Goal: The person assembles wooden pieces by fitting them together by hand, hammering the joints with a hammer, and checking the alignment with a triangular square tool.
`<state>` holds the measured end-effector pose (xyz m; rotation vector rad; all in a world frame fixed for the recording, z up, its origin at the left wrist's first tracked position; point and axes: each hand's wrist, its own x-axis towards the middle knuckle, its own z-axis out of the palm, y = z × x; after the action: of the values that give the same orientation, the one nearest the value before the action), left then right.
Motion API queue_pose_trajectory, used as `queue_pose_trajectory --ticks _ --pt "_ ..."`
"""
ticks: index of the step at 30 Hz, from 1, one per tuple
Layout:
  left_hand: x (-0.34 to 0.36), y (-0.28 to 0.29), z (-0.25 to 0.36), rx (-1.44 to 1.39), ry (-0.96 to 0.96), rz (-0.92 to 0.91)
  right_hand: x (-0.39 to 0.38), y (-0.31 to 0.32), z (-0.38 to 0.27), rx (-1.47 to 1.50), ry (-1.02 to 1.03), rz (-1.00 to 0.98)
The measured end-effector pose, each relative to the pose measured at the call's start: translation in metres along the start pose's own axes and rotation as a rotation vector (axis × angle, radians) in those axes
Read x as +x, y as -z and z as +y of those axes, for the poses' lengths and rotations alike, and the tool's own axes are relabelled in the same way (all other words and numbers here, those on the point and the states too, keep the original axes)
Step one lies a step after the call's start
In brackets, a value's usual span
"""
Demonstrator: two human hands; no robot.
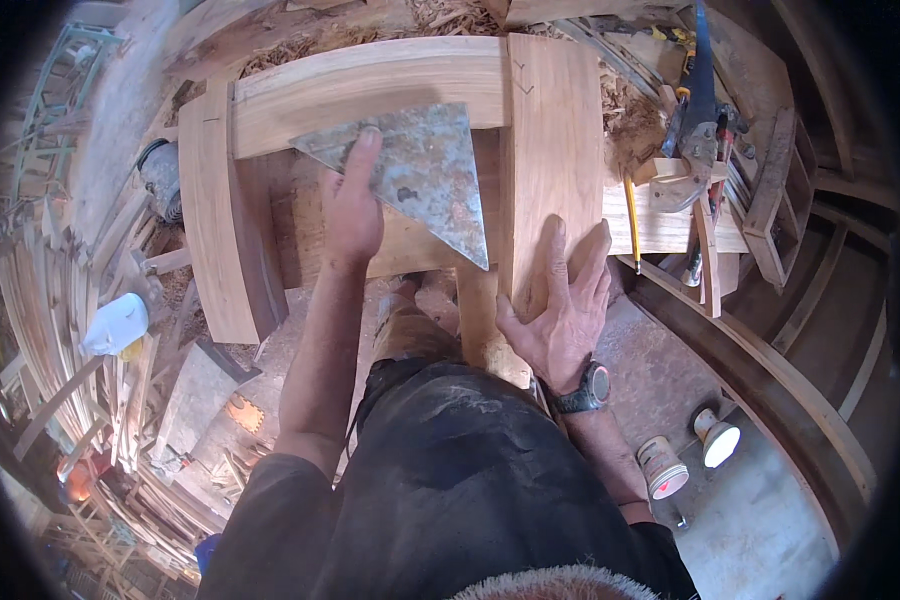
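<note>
My left hand [354,212] grips a worn grey metal triangle [425,165], its thumb lying on top and the other fingers hidden beneath. The triangle is above a frame of pale timber, its long slanted edge facing me and one sharp corner pointing down to the right. My right hand [566,325], with a watch on the wrist, lies with outstretched fingers on the near end of the right timber post [552,130]. A thick cross rail [370,88] joins this post to the left timber post [210,220].
At the right, a handsaw [703,150] and a yellow pencil [632,222] lie among tools and offcuts. Two buckets [662,468] stand on the floor, lower right. A white jug [117,322] sits by stacked wood strips [45,290] at left. Shavings [370,22] lie beyond the frame.
</note>
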<state>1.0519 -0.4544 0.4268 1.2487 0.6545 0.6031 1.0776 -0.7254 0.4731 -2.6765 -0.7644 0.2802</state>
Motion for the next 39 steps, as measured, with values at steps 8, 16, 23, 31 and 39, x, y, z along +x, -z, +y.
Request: queue_pose_trajectory --ticks 8,16,23,31,39 --pt "-0.013 -0.019 -0.019 -0.128 0.216 -0.048 -0.001 0.0 0.002 -0.024 0.002 -0.014" --pt "-0.015 -0.001 -0.038 -0.036 0.164 -0.191 -0.001 0.0 0.001 0.005 -0.022 -0.032" --pt "-0.017 -0.025 -0.044 -0.031 0.091 -0.115 0.0 0.001 -0.001 0.016 -0.037 -0.056" --pt "-0.013 -0.036 -0.059 -0.212 0.211 -0.013 0.001 0.005 -0.001 0.021 -0.009 -0.032" --pt "-0.018 -0.04 -0.054 -0.389 0.217 -0.045 0.0 0.003 -0.002 0.042 -0.003 -0.001"
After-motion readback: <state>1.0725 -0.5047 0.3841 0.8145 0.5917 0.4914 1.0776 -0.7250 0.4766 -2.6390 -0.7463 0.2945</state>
